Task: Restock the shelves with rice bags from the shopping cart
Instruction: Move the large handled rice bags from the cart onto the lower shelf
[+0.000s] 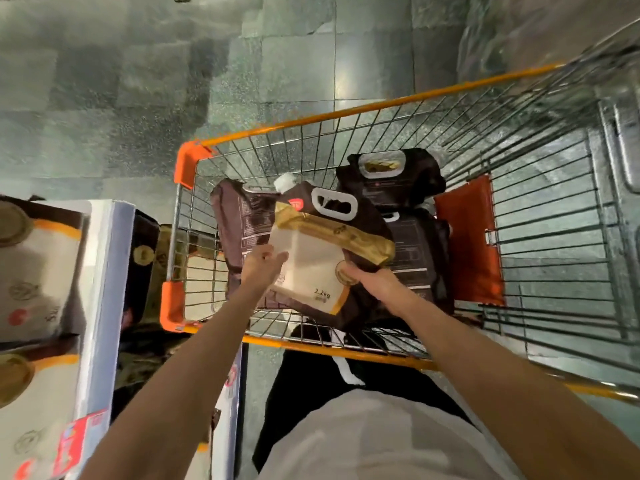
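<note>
A brown, gold and cream rice bag (318,251) with a white cap and a white handle is tilted up inside the wire shopping cart (311,121). My left hand (261,265) grips its left edge. My right hand (372,277) holds its lower right side. Beneath and behind it lie more dark rice bags, one on the left (239,220) and one at the back (394,176), both face down. The shelf (104,289) on my left carries stocked rice bags (38,268).
The cart has orange corner guards and an orange rim, and its red child-seat flap (467,240) stands right of the bags. The shelf edge with a red price tag (78,445) is close to my left arm. Grey tiled floor lies beyond the cart.
</note>
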Demonstrator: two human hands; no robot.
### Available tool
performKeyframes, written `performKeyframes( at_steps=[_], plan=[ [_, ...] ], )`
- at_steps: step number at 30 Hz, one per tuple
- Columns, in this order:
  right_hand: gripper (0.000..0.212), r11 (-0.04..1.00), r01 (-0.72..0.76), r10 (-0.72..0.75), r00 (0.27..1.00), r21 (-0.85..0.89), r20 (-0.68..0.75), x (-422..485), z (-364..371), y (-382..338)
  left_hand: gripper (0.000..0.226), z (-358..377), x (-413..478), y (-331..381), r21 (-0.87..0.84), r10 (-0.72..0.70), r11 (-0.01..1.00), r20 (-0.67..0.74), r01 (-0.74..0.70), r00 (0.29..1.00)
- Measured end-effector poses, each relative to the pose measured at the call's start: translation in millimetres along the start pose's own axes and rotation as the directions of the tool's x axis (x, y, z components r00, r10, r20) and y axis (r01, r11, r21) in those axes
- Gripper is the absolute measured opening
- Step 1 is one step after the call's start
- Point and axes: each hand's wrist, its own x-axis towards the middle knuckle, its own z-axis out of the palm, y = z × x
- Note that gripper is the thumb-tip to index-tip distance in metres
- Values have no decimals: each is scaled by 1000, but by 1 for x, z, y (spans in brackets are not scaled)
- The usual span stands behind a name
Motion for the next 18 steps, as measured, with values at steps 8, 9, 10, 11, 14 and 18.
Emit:
performKeyframes(
  at_steps=[8, 9, 10, 11, 14, 18],
  plan=[
    [63, 993, 18, 5, 980, 114, -200, 7, 19, 17, 23, -16, 32, -17, -151, -107, 978, 241, 146, 965],
    [60, 985, 25, 11, 978, 170, -208, 5, 21, 15, 22, -17, 33, -19, -187, -98, 970, 274, 153, 957],
    [59, 973, 31, 21, 976, 231, -218, 4, 23, 13, 31, -17, 36, -21, -205, -95, 966, 296, 160, 951],
    [60, 961, 34, 35, 969, 274, -243, 2, 27, 11, 49, -17, 38, -22, -221, -100, 960, 306, 173, 947],
    [57, 950, 83, 22, 944, 302, -330, -2, 33, 8, 73, -13, 49, -32, -196, -105, 968, 254, 158, 961],
    [45, 971, 173, -99, 918, 164, -384, -9, 32, -8, 55, -18, 48, -22, -171, -132, 967, 292, 188, 947]
  ],
)
